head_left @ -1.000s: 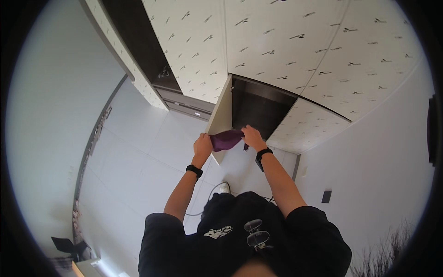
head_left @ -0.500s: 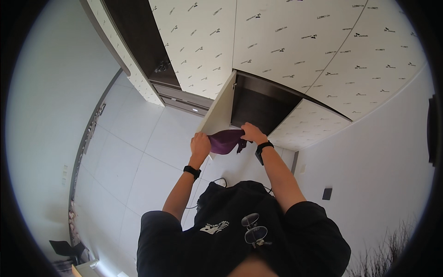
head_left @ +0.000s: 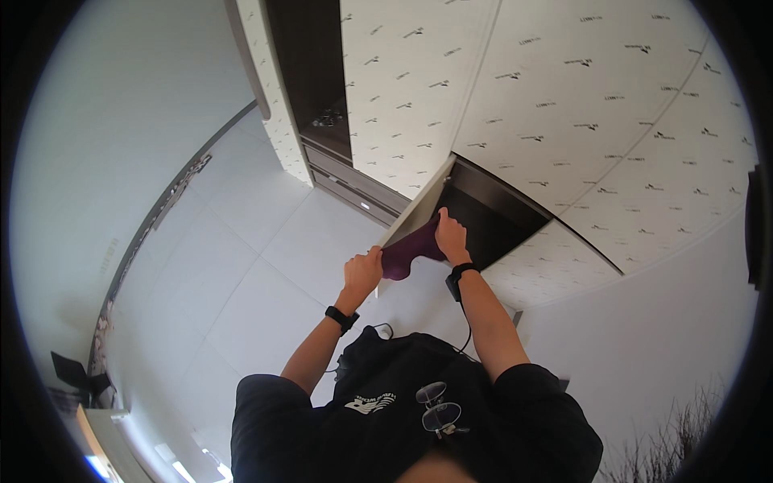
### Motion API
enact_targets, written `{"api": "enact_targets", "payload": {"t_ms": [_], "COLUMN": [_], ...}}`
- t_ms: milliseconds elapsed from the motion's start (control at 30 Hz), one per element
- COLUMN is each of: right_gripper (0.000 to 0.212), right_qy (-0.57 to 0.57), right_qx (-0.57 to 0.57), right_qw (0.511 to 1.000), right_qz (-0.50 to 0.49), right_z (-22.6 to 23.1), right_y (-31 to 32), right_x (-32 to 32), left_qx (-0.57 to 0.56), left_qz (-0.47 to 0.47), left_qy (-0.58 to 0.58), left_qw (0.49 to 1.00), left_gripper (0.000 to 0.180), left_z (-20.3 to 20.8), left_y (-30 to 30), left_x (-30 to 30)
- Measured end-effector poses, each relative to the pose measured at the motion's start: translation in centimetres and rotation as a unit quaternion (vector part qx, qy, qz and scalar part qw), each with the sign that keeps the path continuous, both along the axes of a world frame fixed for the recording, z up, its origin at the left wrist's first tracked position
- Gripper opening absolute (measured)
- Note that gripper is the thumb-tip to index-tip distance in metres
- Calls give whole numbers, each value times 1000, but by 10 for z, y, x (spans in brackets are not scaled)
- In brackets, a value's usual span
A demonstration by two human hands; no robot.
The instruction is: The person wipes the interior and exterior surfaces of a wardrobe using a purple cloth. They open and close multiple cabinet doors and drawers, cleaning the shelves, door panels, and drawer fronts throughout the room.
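Note:
A dark purple sock (head_left: 414, 249) is stretched between my hands, its rounded heel hanging near the left end. My left hand (head_left: 363, 274) is closed on one end of it. Higher up and to the right, my right hand (head_left: 452, 236) grips the other end, with the thumb pointing up. Both hands are in the air in front of a low cabinet compartment (head_left: 503, 213) with a dark interior. Its swung-out door (head_left: 423, 201) stands just beyond the sock.
White patterned cabinet panels (head_left: 555, 88) fill the far side. A dark open shelf niche (head_left: 310, 72) with drawers (head_left: 354, 189) below stands at far left. Pale floor tiles (head_left: 250, 298) stretch to the left, and a black chair (head_left: 80, 377) is at the lower left.
The sock was bunched and drooping with a loose end; it is now drawn out lengthwise between my hands. My right hand has turned thumb-up, and the view has shifted left.

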State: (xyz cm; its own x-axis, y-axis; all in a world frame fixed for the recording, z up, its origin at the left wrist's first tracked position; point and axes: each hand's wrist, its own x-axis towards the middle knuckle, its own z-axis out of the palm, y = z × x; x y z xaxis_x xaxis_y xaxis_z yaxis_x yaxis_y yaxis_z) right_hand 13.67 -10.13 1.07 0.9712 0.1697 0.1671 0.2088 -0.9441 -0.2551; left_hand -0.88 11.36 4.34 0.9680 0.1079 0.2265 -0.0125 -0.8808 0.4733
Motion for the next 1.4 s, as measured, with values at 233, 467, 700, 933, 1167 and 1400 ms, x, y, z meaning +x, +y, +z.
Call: {"api": "enact_targets", "payload": {"t_ms": [233, 467, 700, 933, 1167, 1400], "right_gripper": [29, 20, 21, 27, 34, 33], "right_qy": [-167, -108, -123, -54, 51, 85], "right_qx": [199, 85, 20, -37, -46, -25], "right_qw": [964, 954, 944, 931, 915, 916], "right_qz": [58, 265, 307, 358, 398, 391], "right_z": [16, -47, -51, -51, -40, -35], "right_y": [69, 79, 87, 102, 116, 116], "right_x": [9, 18, 27, 45, 61, 68], "left_qx": [-377, -109, -34, -27, -78, -83], "left_qz": [93, 0, 36, 52, 53, 64], "left_qy": [-78, 101, 206, 265, 203, 203], "left_qw": [918, 989, 977, 963, 975, 974], "left_gripper": [20, 56, 25, 17, 24, 27], "left_z": [4, -30, -52, -48, -80, -71], "left_y": [16, -7, -16, -21, -11, -11], "left_x": [1, 31, 59, 80, 87, 94]}}
